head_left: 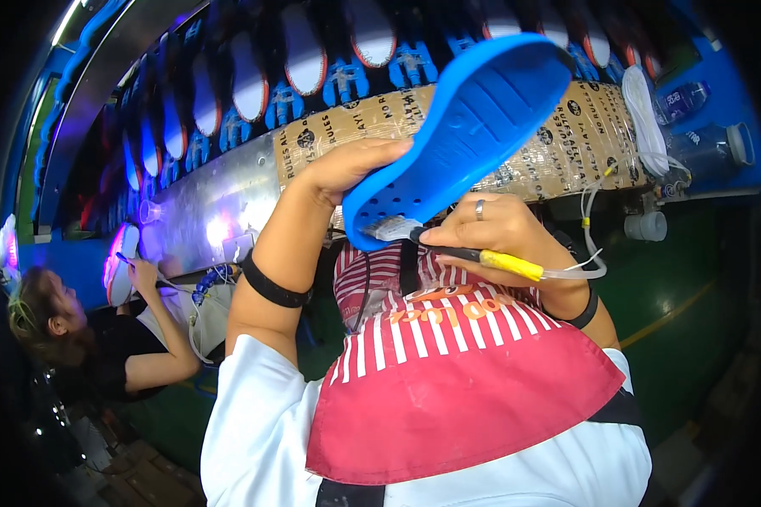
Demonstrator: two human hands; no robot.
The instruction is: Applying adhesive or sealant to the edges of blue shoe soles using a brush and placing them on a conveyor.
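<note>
At my chest, over the apron: my two hands work on one blue shoe sole [465, 127].
Left hand [347, 169]: mine, fingers wrapped around the heel end of the sole, gripping it and holding it up, tilted with the toe toward the upper right.
Blue shoe sole: tread side faces me, with small round holes near the heel; it sits between my hands, in front of the conveyor rail.
Right hand [499, 232]: closed around a pen-like tool [473, 253], a ring on one finger, black band at the wrist.
Pen-like tool: dark front part, yellow rear part, a thin clear tube [588, 245] running off its back end; the tip touches the heel edge of the sole, beside a small pale patch there.
Apron [448, 372]: red with white stripes and an orange print, lying over my white shirt.
Taped wrapping [566, 135]: a long tan strip printed with round black marks and lettering, wrapped in clear film along the rail's edge behind the sole.
Shoe row [304, 59]: white soles with red rims on blue holders, above the wrapping.
Bottles [693, 127]: two clear plastic ones lying on the blue shelf at upper right.
Co-worker [101, 338]: at my left, in black, a hand on a pink-lit sole [120, 266].
</note>
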